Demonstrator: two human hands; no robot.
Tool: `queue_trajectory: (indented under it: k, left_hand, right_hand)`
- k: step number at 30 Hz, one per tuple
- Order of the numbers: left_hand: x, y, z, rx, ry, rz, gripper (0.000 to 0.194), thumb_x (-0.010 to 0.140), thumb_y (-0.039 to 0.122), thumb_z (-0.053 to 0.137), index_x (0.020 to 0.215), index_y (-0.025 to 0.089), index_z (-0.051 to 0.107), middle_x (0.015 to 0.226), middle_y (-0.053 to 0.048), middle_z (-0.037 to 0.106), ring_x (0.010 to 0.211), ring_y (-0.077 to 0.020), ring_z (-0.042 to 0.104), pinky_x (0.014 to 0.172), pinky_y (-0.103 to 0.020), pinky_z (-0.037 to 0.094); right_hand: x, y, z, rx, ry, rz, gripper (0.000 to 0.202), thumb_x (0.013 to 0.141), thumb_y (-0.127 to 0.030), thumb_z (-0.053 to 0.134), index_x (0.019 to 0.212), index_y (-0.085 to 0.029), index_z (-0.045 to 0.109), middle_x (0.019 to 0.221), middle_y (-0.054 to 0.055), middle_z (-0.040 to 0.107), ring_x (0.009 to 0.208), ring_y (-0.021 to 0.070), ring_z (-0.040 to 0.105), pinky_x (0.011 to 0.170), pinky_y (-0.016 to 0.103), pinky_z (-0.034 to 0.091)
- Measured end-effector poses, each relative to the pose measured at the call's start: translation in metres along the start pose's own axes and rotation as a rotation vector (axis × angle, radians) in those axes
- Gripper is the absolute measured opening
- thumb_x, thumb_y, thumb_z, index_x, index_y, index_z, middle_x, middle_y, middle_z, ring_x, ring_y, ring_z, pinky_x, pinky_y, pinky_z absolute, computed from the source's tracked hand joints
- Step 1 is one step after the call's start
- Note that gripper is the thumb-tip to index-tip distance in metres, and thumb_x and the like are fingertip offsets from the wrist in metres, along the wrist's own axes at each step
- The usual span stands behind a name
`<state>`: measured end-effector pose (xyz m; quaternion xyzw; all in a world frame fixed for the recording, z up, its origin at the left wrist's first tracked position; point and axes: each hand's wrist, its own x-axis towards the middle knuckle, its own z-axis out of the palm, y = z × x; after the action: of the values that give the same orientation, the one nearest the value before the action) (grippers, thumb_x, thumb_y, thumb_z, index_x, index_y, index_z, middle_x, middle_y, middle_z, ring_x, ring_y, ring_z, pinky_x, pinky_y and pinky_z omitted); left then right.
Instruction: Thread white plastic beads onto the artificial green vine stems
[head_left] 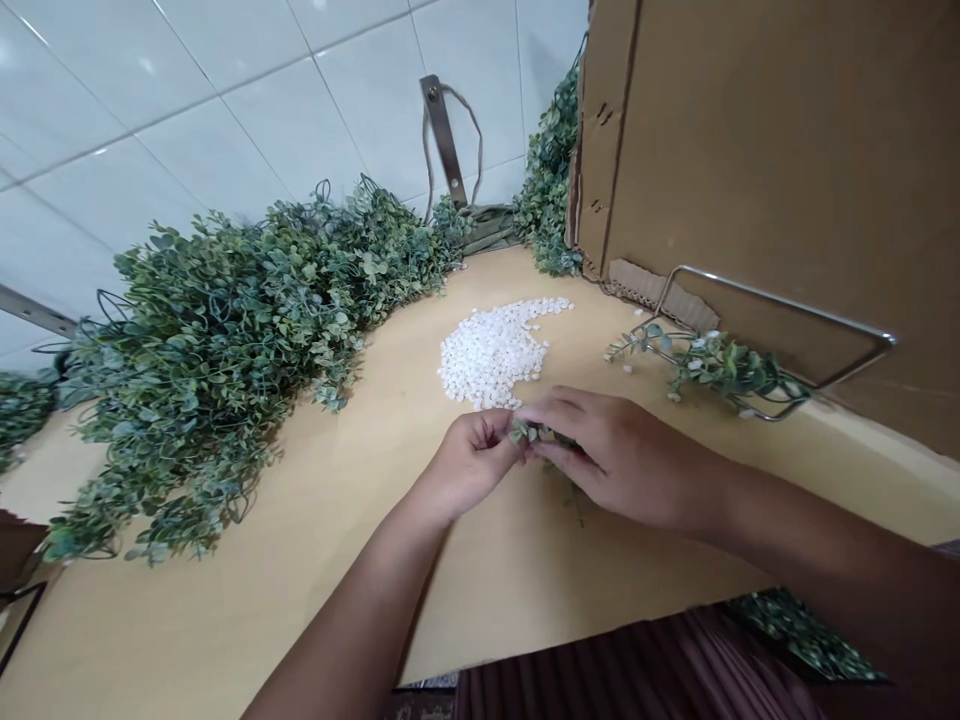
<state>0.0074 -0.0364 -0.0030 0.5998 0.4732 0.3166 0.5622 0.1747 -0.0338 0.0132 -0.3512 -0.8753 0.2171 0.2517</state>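
Together, the left hand (469,465) and right hand (637,455) are pinching a leafy sprig (526,433) in narrow grips, small white pieces (491,355) lying at eleven o'clock on the desk (337,560).

Brown cardboard (780,150) stands near a white tiled wall (247,120).

Bare left forearm (367,600) extends from seven o'clock, right forearm (810,535) from four o'clock; the left hand (474,455), angled toward two o'clock, is closed in a pinch; the right hand (630,455), back upward, arches toward nine o'clock, also pinching; they meet near centre.
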Motion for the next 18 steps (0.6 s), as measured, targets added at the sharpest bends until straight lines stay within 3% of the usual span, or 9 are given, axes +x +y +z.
queue_trajectory:
  k: [4, 7, 10, 13, 18]
  left_hand:
    - [0.0, 0.0, -0.008, 0.056, 0.067, -0.006, 0.019, 0.072, 0.031, 0.057, 0.065, 0.013, 0.061, 0.06, -0.001, 0.057, 0.055, -0.0096, 0.047, 0.054, -0.023, 0.036]
    - [-0.001, -0.003, -0.023, 0.226, 0.257, 0.05, 0.016, 0.072, 0.029, 0.058, 0.071, 0.014, 0.064, 0.061, -0.001, 0.059, 0.054, -0.0104, 0.048, 0.052, -0.023, 0.036]
    - [-0.002, -0.01, -0.039, 0.475, 0.417, 0.109, 0.011, 0.07, 0.025, 0.061, 0.074, 0.016, 0.066, 0.071, -0.004, 0.064, 0.063, -0.0136, 0.054, 0.058, -0.025, 0.04]
    - [-0.001, -0.015, -0.04, 0.695, 0.347, 0.158, 0.013, 0.071, 0.023, 0.061, 0.082, 0.019, 0.068, 0.081, -0.005, 0.065, 0.072, -0.0158, 0.057, 0.064, -0.027, 0.042]
    - [0.007, -0.016, -0.021, 0.985, 0.278, 0.18, 0.02, 0.078, 0.019, 0.053, 0.092, 0.02, 0.067, 0.085, -0.007, 0.066, 0.072, -0.018, 0.058, 0.063, -0.029, 0.043]
  right_hand:
    - [0.01, 0.006, 0.008, 0.065, 0.008, 0.073, 0.017, 0.083, -0.015, 0.042, 0.08, -0.015, 0.059, 0.075, 0.005, 0.06, 0.068, 0.0143, 0.054, 0.064, 0.026, 0.041]
    - [0.014, 0.012, 0.006, 0.116, 0.041, 0.128, 0.021, 0.083, -0.021, 0.042, 0.065, -0.017, 0.052, 0.057, -0.002, 0.048, 0.053, 0.0095, 0.043, 0.053, 0.022, 0.033]
    - [0.016, 0.017, 0.008, 0.232, 0.061, 0.255, 0.019, 0.081, -0.026, 0.045, 0.065, -0.017, 0.051, 0.053, -0.004, 0.043, 0.048, 0.008, 0.037, 0.047, 0.021, 0.029]
    - [0.014, 0.021, 0.014, 0.372, 0.037, 0.338, 0.017, 0.079, -0.03, 0.048, 0.073, -0.016, 0.055, 0.056, -0.003, 0.045, 0.05, 0.0084, 0.038, 0.047, 0.021, 0.031]
    - [0.01, 0.022, 0.019, 0.504, 0.061, 0.439, 0.024, 0.078, -0.036, 0.048, 0.075, -0.014, 0.059, 0.053, -0.003, 0.042, 0.046, 0.0083, 0.035, 0.043, 0.022, 0.029]
